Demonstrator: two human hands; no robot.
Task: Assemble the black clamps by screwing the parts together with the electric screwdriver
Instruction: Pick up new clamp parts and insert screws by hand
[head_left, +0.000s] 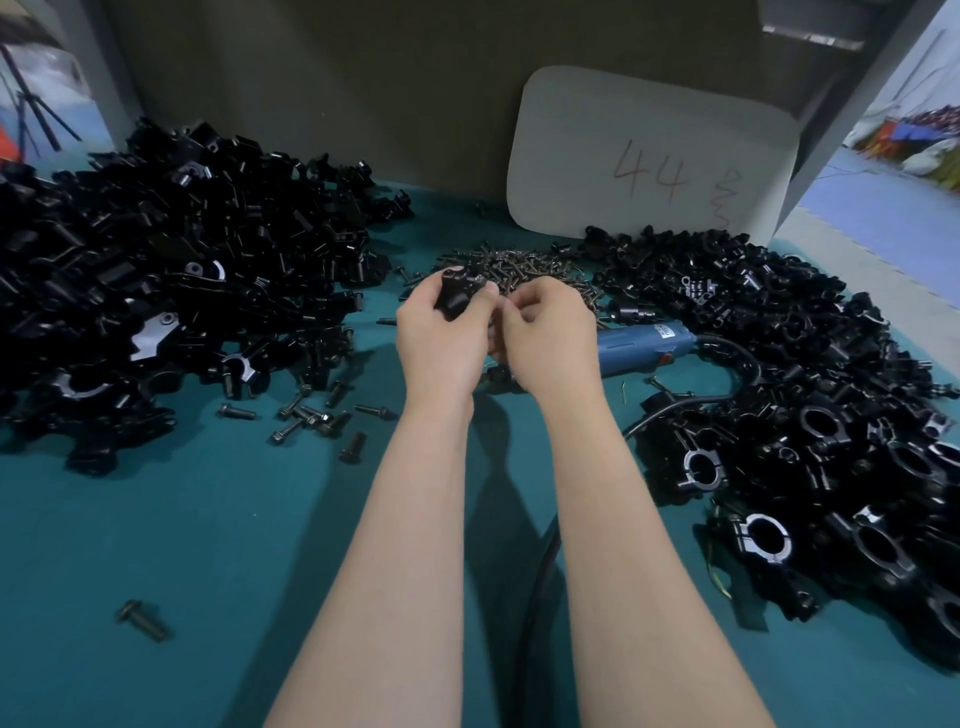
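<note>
My left hand (441, 332) grips a black clamp part (457, 293) above the teal table, thumb and fingers curled round it. My right hand (550, 332) is right beside it with fingers curled and tips pinched close to the clamp; whatever it pinches is too small to make out. The blue electric screwdriver (644, 348) lies on the table just behind my right hand, its black cable (535, 587) running toward me. A heap of small screws (524, 265) lies just beyond both hands.
A large pile of loose black clamp parts (166, 270) fills the left side. Another pile of black clamps (810, 395) covers the right. Several bolts (311, 415) are scattered on the teal table (218, 545), one bolt (143, 621) near the front. A white card marked 44 (649, 156) leans on the back wall.
</note>
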